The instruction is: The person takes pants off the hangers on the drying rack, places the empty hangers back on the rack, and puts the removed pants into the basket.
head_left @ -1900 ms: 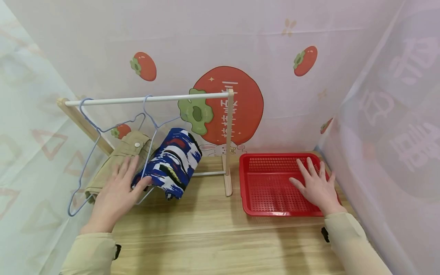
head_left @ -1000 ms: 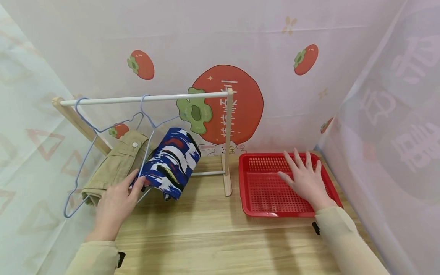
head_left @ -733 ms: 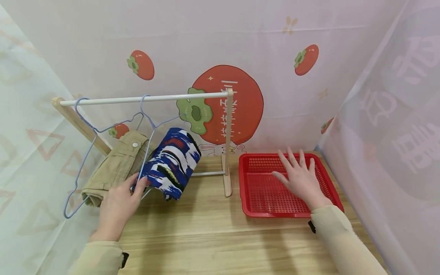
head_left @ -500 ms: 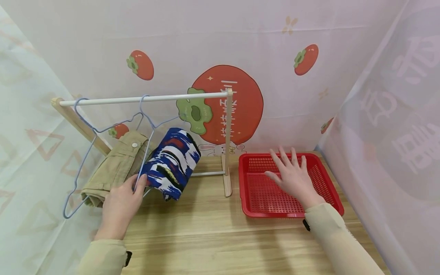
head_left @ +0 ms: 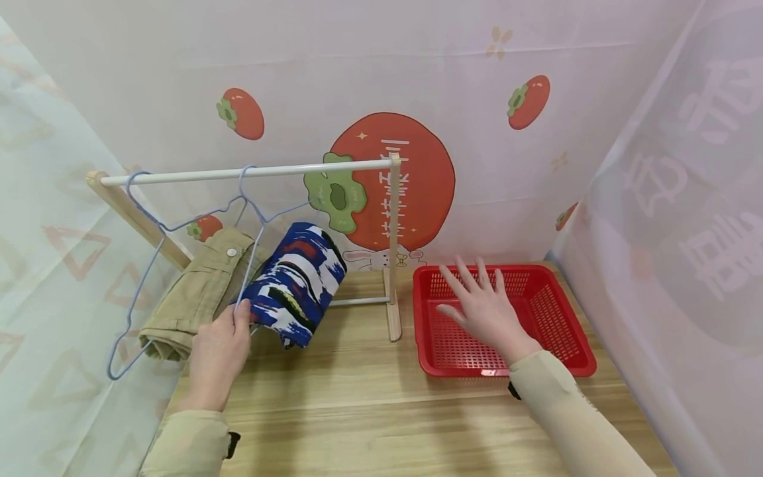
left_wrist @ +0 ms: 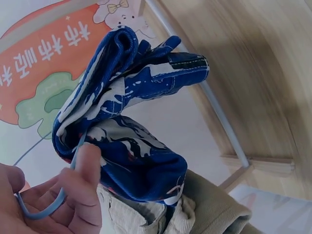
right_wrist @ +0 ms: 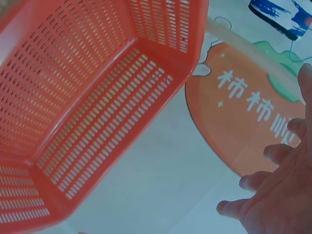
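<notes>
1. Right now, the left hand (head_left: 217,358) grips a lower corner of this blue hanger (head_left: 255,252), fingers and thumb curled round the frame.
2. And there's the patterned garment (head_left: 298,285), blue, white and red, folded over the hanger's lower bar, beside the khaki garment (head_left: 203,291) on the second hanger (head_left: 146,278).
3. Over to the right hand (head_left: 485,315): fingers spread wide, holding nothing, poised above the red basket (head_left: 420,324), apart from it in the wrist view.
4. Steadiness looks like the key, I'd judge: grip the frame, not the cloth, and keep the bar level, or that loose fold could slide off.
5. Up top, both hooks sit over the white rail (head_left: 316,168), so any lift should clear it squarely, without dragging the neighbour along.
6. Underneath, a wood-grain table (head_left: 346,424) carries rack and basket; behind, a pale backdrop (head_left: 369,73) shows persimmons and a cartoon rabbit, with printed sheets closing in both sides.
</notes>
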Demonstrator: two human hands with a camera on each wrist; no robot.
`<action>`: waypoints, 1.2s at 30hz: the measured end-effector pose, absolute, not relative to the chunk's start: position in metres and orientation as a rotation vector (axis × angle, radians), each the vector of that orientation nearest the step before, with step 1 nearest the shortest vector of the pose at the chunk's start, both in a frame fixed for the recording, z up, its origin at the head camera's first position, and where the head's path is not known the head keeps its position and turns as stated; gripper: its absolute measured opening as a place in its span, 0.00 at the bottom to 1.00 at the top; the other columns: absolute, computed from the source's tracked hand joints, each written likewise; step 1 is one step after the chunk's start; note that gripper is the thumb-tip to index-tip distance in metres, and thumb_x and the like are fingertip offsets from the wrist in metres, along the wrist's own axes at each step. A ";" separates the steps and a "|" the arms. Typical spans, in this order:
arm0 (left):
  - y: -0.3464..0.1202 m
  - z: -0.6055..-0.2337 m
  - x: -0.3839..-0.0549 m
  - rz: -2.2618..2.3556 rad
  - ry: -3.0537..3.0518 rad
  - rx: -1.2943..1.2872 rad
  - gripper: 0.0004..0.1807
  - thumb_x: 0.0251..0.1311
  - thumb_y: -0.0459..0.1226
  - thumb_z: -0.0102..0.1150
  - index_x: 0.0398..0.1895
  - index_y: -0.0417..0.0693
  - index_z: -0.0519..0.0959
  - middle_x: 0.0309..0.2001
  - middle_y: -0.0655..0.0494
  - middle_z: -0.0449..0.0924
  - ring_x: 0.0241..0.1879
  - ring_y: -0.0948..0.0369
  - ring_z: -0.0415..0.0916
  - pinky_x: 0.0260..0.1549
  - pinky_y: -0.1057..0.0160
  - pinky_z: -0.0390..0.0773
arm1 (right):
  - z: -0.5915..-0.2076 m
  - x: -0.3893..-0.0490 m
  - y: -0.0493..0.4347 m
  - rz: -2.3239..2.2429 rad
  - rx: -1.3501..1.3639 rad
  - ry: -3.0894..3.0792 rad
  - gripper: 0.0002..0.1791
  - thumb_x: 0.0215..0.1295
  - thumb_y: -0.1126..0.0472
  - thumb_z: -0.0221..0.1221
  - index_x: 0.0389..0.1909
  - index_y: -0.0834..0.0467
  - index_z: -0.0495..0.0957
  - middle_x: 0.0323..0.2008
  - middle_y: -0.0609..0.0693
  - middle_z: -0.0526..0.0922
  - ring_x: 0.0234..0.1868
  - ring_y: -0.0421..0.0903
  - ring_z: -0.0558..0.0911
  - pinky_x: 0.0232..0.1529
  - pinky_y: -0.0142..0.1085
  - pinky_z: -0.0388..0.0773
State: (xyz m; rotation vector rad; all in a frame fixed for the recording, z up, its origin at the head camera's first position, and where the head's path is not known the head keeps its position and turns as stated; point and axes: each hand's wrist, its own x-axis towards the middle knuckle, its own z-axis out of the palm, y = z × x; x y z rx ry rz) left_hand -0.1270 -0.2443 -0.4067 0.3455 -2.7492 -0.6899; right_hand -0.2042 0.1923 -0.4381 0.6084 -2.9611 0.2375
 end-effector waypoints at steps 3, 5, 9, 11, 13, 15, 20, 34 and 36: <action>-0.244 -0.409 -0.127 -0.721 -2.720 0.348 0.33 0.81 0.56 0.28 0.39 0.43 0.79 0.40 0.27 0.82 0.42 0.23 0.77 0.34 0.30 0.74 | -0.440 -0.202 0.186 0.212 0.637 -2.956 0.46 0.72 0.36 0.57 0.83 0.44 0.47 0.82 0.55 0.45 0.80 0.69 0.43 0.74 0.71 0.40; -0.244 -0.410 -0.127 -0.740 -2.700 0.350 0.32 0.81 0.56 0.30 0.37 0.43 0.78 0.36 0.30 0.83 0.41 0.24 0.78 0.33 0.31 0.74 | -0.441 -0.202 0.182 0.203 0.657 -2.951 0.46 0.72 0.36 0.58 0.83 0.44 0.48 0.82 0.55 0.45 0.80 0.68 0.43 0.74 0.71 0.41; -0.242 -0.413 -0.128 -0.765 -2.648 0.325 0.32 0.81 0.56 0.32 0.35 0.43 0.79 0.30 0.36 0.84 0.39 0.28 0.80 0.34 0.33 0.75 | -0.442 -0.201 0.173 0.201 0.696 -2.943 0.46 0.71 0.36 0.59 0.82 0.44 0.49 0.83 0.54 0.45 0.81 0.67 0.42 0.74 0.70 0.43; -0.241 -0.415 -0.128 -0.768 -2.621 0.294 0.31 0.82 0.55 0.33 0.36 0.43 0.79 0.28 0.39 0.85 0.37 0.30 0.81 0.34 0.33 0.75 | -0.443 -0.200 0.168 0.200 0.718 -2.939 0.46 0.70 0.35 0.59 0.82 0.44 0.50 0.83 0.54 0.45 0.81 0.66 0.42 0.74 0.70 0.44; -0.240 -0.416 -0.128 -0.769 -2.586 0.254 0.30 0.82 0.53 0.34 0.37 0.42 0.79 0.28 0.41 0.85 0.36 0.32 0.82 0.35 0.33 0.76 | -0.443 -0.198 0.163 0.197 0.744 -2.925 0.46 0.70 0.35 0.59 0.82 0.44 0.51 0.83 0.53 0.46 0.81 0.66 0.43 0.74 0.69 0.45; -0.238 -0.416 -0.128 -0.772 -2.554 0.216 0.27 0.83 0.51 0.36 0.37 0.42 0.79 0.28 0.42 0.86 0.33 0.36 0.83 0.35 0.33 0.76 | -0.445 -0.197 0.159 0.191 0.775 -2.902 0.46 0.70 0.36 0.60 0.82 0.45 0.52 0.82 0.53 0.47 0.81 0.67 0.44 0.74 0.69 0.47; -0.236 -0.416 -0.124 -0.804 -2.494 0.162 0.25 0.83 0.47 0.38 0.35 0.41 0.79 0.29 0.41 0.87 0.29 0.40 0.84 0.35 0.34 0.78 | -0.451 -0.194 0.151 0.162 0.857 -2.841 0.47 0.69 0.37 0.62 0.82 0.45 0.52 0.82 0.54 0.49 0.80 0.67 0.48 0.74 0.68 0.49; -0.230 -0.412 -0.116 -0.871 -2.447 0.105 0.26 0.83 0.45 0.40 0.22 0.47 0.74 0.18 0.56 0.82 0.16 0.64 0.75 0.23 0.65 0.74 | -0.461 -0.188 0.124 0.118 1.055 -2.727 0.50 0.67 0.35 0.63 0.82 0.45 0.50 0.81 0.54 0.51 0.80 0.67 0.50 0.74 0.67 0.53; -0.229 -0.411 -0.115 -0.878 -2.428 0.080 0.25 0.83 0.44 0.41 0.24 0.46 0.76 0.17 0.57 0.82 0.15 0.68 0.74 0.21 0.69 0.72 | -0.462 -0.188 0.123 0.112 1.062 -2.724 0.49 0.67 0.35 0.62 0.82 0.44 0.50 0.82 0.54 0.50 0.80 0.67 0.51 0.74 0.66 0.53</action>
